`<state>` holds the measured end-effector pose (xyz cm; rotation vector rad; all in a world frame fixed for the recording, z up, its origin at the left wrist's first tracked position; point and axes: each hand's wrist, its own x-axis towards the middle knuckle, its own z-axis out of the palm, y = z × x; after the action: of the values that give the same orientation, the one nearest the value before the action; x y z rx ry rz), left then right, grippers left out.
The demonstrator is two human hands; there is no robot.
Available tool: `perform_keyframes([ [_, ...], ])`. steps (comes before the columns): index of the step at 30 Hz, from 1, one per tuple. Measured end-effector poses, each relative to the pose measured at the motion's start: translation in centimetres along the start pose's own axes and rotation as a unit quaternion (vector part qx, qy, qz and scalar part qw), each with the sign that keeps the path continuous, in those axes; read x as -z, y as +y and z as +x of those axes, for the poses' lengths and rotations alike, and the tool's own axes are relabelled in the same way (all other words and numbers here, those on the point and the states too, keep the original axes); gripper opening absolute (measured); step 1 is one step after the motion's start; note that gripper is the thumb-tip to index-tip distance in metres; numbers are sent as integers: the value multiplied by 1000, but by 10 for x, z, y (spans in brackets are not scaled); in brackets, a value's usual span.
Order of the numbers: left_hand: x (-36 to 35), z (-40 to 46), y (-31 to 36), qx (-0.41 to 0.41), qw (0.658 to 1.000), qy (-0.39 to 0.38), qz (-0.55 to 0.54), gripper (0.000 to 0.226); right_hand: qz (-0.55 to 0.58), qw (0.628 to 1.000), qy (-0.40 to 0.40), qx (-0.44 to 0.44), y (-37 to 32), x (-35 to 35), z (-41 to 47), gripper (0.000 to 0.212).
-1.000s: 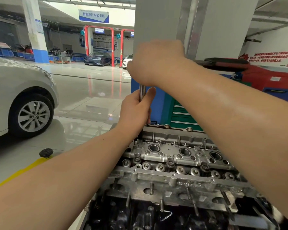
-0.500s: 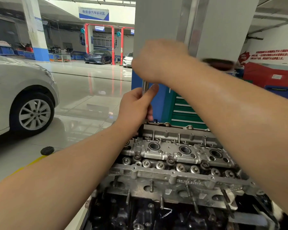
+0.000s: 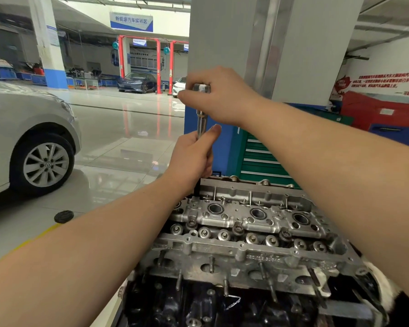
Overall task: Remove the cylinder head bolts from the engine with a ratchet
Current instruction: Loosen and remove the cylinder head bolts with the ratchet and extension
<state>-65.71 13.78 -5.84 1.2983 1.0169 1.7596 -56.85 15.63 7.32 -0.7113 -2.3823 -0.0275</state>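
Workshop bay: glossy tiled floor (image 3: 118,147), silver car (image 3: 26,128) at left, green tool cabinet (image 3: 257,156) behind. Cylinder head (image 3: 246,223), bare aluminium, sits atop the engine at centre foreground. Ratchet (image 3: 201,107) stands upright over the head's far-left corner. Right hand (image 3: 222,95) curls around its top; left hand (image 3: 194,156) grips the extension shaft below.

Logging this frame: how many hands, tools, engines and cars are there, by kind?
Hands: 2 (left hand, right hand)
ratchet: 1
engine: 1
Cars: 3 (silver car, dark car, white car)
Total: 7
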Motion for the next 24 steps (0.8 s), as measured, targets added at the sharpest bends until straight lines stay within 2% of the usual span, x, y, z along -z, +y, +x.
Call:
perform_keyframes([
  [2, 1, 1, -2, -12, 1000, 0, 11, 54, -156, 986, 24, -45, -7, 0, 4, 29],
  [4, 2, 2, -4, -32, 998, 17, 48, 51, -287, 951, 25, -108, -16, 3, 8, 26],
  [6, 2, 2, -4, -44, 996, 31, 73, 52, -340, 931, 16, -130, -23, 4, 10, 24],
  [8, 2, 2, -5, -46, 995, 38, 77, 56, -347, 931, 21, -108, -25, -1, 12, 30],
  [11, 2, 5, -6, -35, 996, 48, 71, 45, -257, 965, 14, -55, -15, -2, 11, 46],
  [13, -1, 5, -6, -31, 996, 42, 74, 40, -78, 997, -6, -22, -3, 2, 6, 32],
  [14, -2, 5, -6, -30, 996, 37, 79, 39, 11, 1000, -10, -16, 1, 3, 1, 21],
  [15, -3, 5, -6, -30, 996, 33, 82, 39, 66, 998, -7, -13, 4, 2, -2, 15],
  [16, -2, 5, -6, -32, 996, 32, 81, 38, 72, 997, 2, -12, 5, 0, -4, 13],
  [17, -1, 5, -7, -35, 995, 33, 82, 37, 34, 999, 12, -13, 3, -2, -2, 15],
  [19, 3, 4, -7, -45, 994, 40, 88, 39, -137, 989, 29, -36, -4, -4, 5, 16],
  [21, 4, 2, -7, -69, 992, 47, 90, 43, -306, 947, 18, -93, -14, 2, 10, 18],
  [24, 1, -1, -7, -91, 988, 58, 113, 45, -382, 917, -40, -110, -25, 7, 15, 29],
])
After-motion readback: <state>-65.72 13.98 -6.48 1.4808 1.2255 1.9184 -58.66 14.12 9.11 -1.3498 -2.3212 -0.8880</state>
